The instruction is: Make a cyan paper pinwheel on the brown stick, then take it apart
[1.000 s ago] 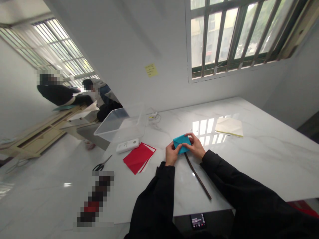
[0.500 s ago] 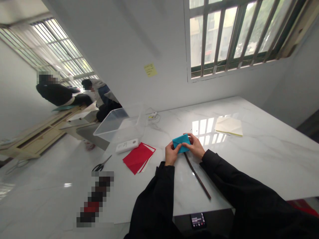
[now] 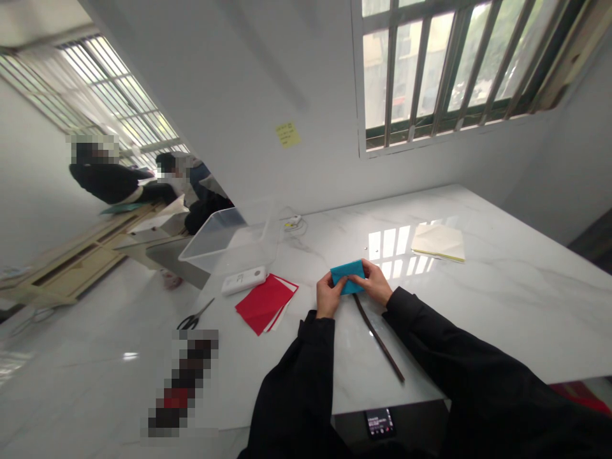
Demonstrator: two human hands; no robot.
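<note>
A folded piece of blue paper (image 3: 347, 273) is held above the white marbled table between both hands. My left hand (image 3: 328, 296) pinches its left side, thumb on the near face. On the right side, my right hand (image 3: 375, 283) grips it in the same way, the thumb pressed near its middle. The fingers behind the paper are partly hidden. Just below the blue paper, a thin dark brown strip (image 3: 380, 341) runs along the table toward its front edge; its far end passes out of sight near the hands.
Left of the hands lie red sheets (image 3: 264, 305), a white box-shaped device (image 3: 243, 280) and black-handled scissors (image 3: 194, 317). A clear plastic bin (image 3: 210, 236) stands behind them. Cream paper (image 3: 438, 242) rests at the right. A phone (image 3: 380, 423) shows below the table edge. Two people sit far left.
The top edge of the blue paper now looks straighter, its upper part folded down flat. The right fingers have shifted slightly at its upper right corner. Both hands otherwise stay in place.
</note>
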